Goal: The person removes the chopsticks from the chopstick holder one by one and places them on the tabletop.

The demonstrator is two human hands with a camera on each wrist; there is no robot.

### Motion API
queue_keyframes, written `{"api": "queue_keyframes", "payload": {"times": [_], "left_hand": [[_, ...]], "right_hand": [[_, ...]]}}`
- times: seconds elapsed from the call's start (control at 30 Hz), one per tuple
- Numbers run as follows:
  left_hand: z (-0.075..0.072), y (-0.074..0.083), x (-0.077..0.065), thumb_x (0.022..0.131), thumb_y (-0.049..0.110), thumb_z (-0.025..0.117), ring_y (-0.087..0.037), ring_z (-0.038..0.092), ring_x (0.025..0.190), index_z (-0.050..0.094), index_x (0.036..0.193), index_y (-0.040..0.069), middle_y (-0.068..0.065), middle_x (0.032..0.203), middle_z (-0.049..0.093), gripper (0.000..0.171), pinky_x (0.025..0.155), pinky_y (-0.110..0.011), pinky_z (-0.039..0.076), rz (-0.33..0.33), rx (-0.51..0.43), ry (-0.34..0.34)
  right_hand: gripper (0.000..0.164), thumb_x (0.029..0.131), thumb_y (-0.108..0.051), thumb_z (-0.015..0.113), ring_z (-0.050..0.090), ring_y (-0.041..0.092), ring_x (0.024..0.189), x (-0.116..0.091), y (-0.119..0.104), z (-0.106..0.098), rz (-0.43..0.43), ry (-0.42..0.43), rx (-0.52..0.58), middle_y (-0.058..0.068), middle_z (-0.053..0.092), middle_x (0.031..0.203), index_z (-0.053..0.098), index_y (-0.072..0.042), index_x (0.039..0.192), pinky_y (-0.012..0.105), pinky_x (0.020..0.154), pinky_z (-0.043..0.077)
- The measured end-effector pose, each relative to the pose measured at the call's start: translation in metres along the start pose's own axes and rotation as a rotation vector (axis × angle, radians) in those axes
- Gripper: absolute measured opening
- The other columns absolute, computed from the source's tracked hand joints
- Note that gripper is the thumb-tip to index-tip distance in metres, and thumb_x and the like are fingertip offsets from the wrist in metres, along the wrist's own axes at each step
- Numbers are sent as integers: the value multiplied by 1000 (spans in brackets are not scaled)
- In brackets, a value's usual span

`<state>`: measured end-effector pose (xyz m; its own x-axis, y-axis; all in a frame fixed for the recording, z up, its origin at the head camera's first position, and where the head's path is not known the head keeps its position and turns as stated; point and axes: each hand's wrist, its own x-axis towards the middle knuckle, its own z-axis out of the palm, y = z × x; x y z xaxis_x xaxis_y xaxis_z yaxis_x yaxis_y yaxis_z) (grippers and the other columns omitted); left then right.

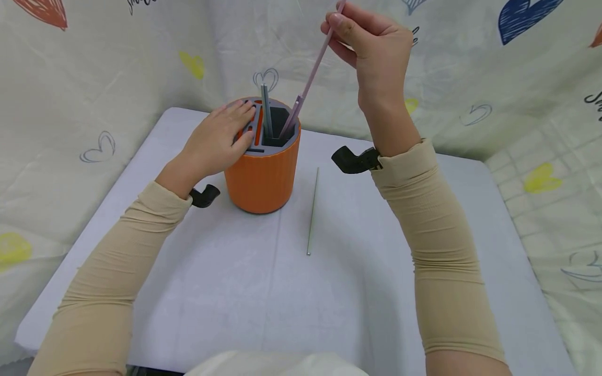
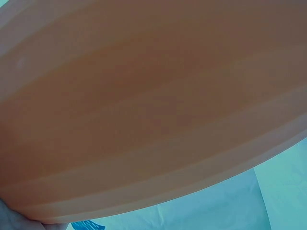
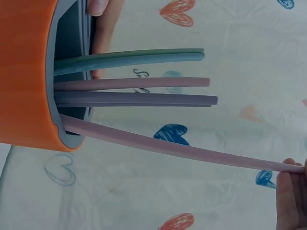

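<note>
Now I am watching from far away, and in the head view the right hand (image 1: 376, 55) is pinching a long pink strip (image 1: 317, 62) between thumb and fingers, at the top of the frame, right of the middle. The strip is leaning to the right, and its lower end is staying inside the dark compartment of an orange holder (image 1: 261, 183). This holder is standing upright on the white table (image 1: 263, 292), in the upper middle of the frame. The left hand (image 1: 221, 130) is resting on the left part of the holder's top, with its fingers lying extended there.

In the right wrist view, I am seeing the long strip running from the holder to the fingertips at the lower right edge. Above it, a purple strip (image 3: 139, 99), a second pink strip (image 3: 139, 83) and blue-green strips (image 3: 129, 60) are also sticking out of the holder. In the left wrist view, its orange wall is filling most of the frame.

Near the centre of the head view, a thin green rod (image 1: 313, 211) is lying on the table, and heart-printed cloth (image 1: 141, 62) is hanging behind.
</note>
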<state>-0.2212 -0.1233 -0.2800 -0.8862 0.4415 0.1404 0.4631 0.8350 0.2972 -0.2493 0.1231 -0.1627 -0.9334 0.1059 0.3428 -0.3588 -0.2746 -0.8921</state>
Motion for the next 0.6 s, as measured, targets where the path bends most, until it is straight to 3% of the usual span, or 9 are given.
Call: {"api": "queue_keyframes", "payload": {"times": [0.37, 0.6], "left_hand": [[-1, 1, 0, 105, 32, 32, -28, 16, 156, 28, 157, 5, -10, 165, 25, 58, 130, -41, 8, -3, 0, -3], [-1, 0, -1, 105, 32, 31, -27, 16, 156, 28, 157, 5, -10, 165, 25, 58, 130, -41, 8, -5, 0, 0]], "right_hand": [[6, 82, 4, 76, 73, 26, 83, -7, -31, -9, -108, 54, 67, 13, 74, 81, 77, 4, 88, 32, 89, 62], [11, 83, 8, 73, 68, 33, 79, -10, -45, -19, -152, 70, 142, 18, 70, 84, 72, 8, 93, 38, 88, 62]]}}
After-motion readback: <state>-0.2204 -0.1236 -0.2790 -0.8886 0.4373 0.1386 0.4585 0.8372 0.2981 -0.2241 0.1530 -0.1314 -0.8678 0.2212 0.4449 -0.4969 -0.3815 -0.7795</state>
